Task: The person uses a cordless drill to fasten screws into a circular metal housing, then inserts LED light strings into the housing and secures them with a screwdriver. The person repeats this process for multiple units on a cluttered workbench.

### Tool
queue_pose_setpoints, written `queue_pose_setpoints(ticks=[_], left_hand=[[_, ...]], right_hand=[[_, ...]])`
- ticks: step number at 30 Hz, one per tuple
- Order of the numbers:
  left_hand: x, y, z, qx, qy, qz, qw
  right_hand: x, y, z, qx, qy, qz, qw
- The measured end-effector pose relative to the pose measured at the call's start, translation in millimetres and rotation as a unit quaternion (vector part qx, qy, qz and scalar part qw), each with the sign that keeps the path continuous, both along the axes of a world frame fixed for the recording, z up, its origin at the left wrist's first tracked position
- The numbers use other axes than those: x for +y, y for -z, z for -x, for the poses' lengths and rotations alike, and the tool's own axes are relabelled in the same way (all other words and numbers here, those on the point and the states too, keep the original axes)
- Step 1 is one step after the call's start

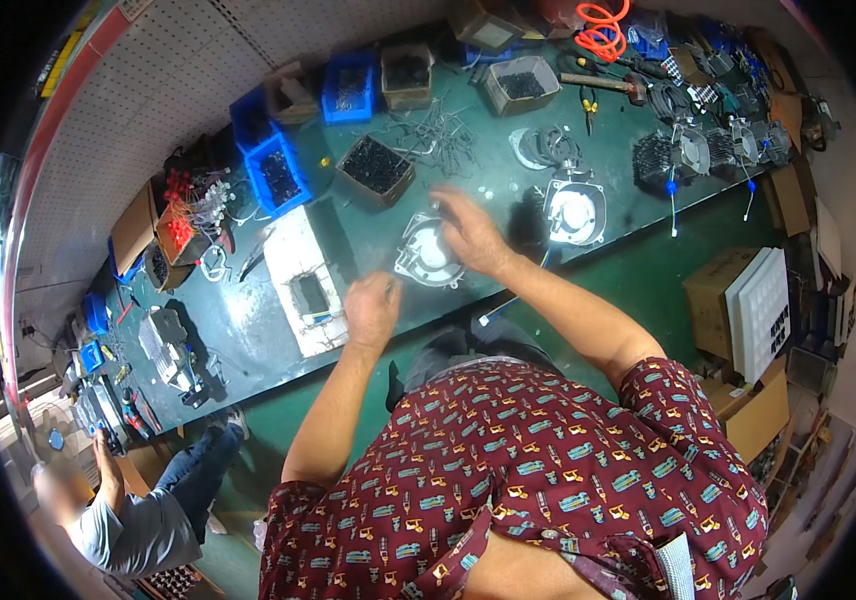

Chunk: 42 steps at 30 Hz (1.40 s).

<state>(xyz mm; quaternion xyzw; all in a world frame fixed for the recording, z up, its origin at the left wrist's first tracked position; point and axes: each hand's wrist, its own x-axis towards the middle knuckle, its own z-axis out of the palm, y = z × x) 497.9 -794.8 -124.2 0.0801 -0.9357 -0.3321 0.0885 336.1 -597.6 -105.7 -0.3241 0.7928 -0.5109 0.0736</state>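
Observation:
A round silver metal housing (pixel 429 251) with a bright inner disc lies on the green bench in front of me. At its left edge is my left hand (pixel 372 309), its fingers curled together; whatever they hold, if anything, is hidden. My right hand (pixel 472 236) hovers over the housing's right side, fingers stretched forward and partly apart, with nothing plain to see in them. An open box of small black parts (pixel 376 170) stands just beyond the housing. To the right sits a second, similar round housing (pixel 575 212), brightly lit.
Left of my left hand lies a white block with a square opening (pixel 298 262). Blue bins (pixel 275 177) and grey wire pieces (pixel 440 140) line the back. Pliers (pixel 589 108) and a hammer (pixel 603 84) lie at the back right. Another person (pixel 138 525) sits at the lower left.

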Motion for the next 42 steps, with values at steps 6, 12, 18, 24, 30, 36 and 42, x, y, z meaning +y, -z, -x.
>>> queue_pose_setpoints(ticks=[6,12,18,24,30,36,42], left_hand=[[-4.4,0.9,1.3,-0.261,-0.143,-0.619,0.727],[-22.5,8.2,11.6,-0.280,-0.066,-0.636,0.716],[-1.4,-13.1,12.3,0.031,0.064,0.066,0.995],[0.1,4.6,5.1,-0.141,-0.075,-0.308,0.938],[-28.0,4.1,16.2,-0.317,-0.091,-0.621,0.711],[-18.3,20.1,10.8,-0.154,-0.038,-0.277,0.948],[-6.2,-32.0,-4.5,-0.050,0.003,-0.162,0.986]], right_hand=[[-0.9,-4.3,0.0,0.015,-0.004,-0.001,1.000],[-1.8,-2.2,1.0,-0.003,-0.012,0.016,1.000],[-0.6,-1.4,-0.1,-0.002,-0.006,0.020,1.000],[-1.1,-1.7,-0.5,0.001,-0.004,-0.001,1.000],[0.0,-2.0,-0.5,-0.003,-0.009,-0.003,1.000],[-0.4,-1.0,1.2,0.006,-0.012,-0.001,1.000],[0.5,0.6,1.4,0.004,-0.011,-0.008,1.000]])
